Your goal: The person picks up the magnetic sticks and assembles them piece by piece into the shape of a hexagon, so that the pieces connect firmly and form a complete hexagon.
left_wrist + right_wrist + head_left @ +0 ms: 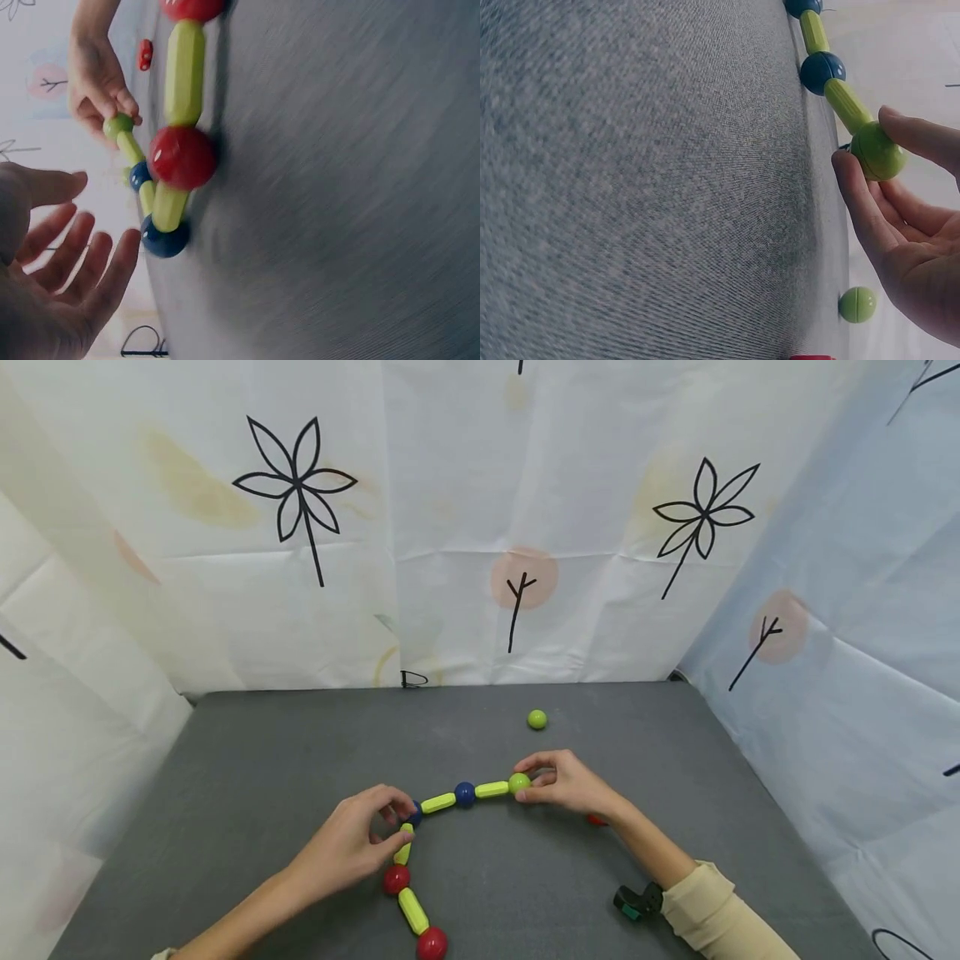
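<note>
A bent chain of balls and yellow-green rods [413, 911] lies on the grey tabletop. At its far right end my right hand [566, 785] pinches a light green ball [519, 783] between thumb and fingers. From there the chain runs left through a blue ball [465, 794] to a corner blue ball [165, 238]. It then turns toward me through one red ball [396, 880] to another red ball [432, 943] at the near end. My left hand [360, 835] hovers beside the corner, fingers relaxed and apart, holding nothing; it partly covers the corner ball in the head view.
A loose green ball [537, 719] sits toward the table's back edge. Behind my right forearm a small red piece [597, 820] is mostly hidden. Next to the right sleeve lies a black and teal object [637, 902]. Patterned white cloth [450, 485] hangs around the table.
</note>
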Motion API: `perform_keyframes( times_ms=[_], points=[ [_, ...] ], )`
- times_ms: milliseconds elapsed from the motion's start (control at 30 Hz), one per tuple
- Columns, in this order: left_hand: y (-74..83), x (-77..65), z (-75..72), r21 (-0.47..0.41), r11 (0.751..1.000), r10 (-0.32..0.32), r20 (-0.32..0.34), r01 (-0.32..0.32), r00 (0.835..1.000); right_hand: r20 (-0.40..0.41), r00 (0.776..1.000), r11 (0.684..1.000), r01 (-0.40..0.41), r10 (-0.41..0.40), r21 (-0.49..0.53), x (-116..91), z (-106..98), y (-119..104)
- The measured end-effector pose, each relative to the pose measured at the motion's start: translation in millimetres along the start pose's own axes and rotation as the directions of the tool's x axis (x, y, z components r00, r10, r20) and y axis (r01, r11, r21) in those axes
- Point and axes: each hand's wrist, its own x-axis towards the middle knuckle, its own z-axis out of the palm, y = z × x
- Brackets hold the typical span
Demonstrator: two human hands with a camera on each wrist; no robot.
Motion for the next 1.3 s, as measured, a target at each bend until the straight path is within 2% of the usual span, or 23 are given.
perform_keyframes(
  times_ms=[133,200,333,500,667,800,933,1100,1300],
  points=[
    [-2.6,26.3,-2.3,-0.025,0.997,0.078,0.1,-0.076,0.992,0.007,1.0,1.0,0.014,-0.015,0.013,-2,1,-1],
    [-5.6,39.0,0.7,-0.047,0.992,0.119,0.144,-0.114,0.982,0.01,1.0,1.0,0.018,-0.018,0.023,-3,1,-2],
    [-9.6,61.1,11.0,-0.099,0.984,0.164,0.227,-0.145,0.96,0.004,1.0,0.999,0.014,-0.014,0.048,-6,3,-5],
    [-6.2,85.6,26.4,-0.145,0.982,0.162,0.296,-0.124,0.941,-0.014,1.0,0.998,0.008,-0.007,0.059,-7,6,-6],
    [-2.4,105.5,44.0,-0.181,0.977,0.167,0.32,-0.113,0.933,-0.019,0.999,0.997,0.036,-0.035,0.074,-8,7,-6],
    [0.9,116.3,56.5,-0.216,0.972,0.167,0.334,-0.097,0.928,-0.027,0.998,0.995,0.056,-0.054,0.085,-8,8,-5],
    [4.3,122.6,63.9,-0.252,0.966,0.137,0.346,-0.049,0.928,-0.051,0.997,0.995,0.055,-0.051,0.084,-10,9,-6],
    [4.2,127.2,68.9,-0.316,0.949,0.124,0.345,-0.009,0.93,-0.072,0.997,0.994,0.031,-0.024,0.104,-11,11,-6],
    [3.4,128.5,74.0,-0.358,0.934,0.115,0.334,0.013,0.936,-0.048,0.998,0.993,0.043,-0.038,0.11,-10,11,-7]
  ],
)
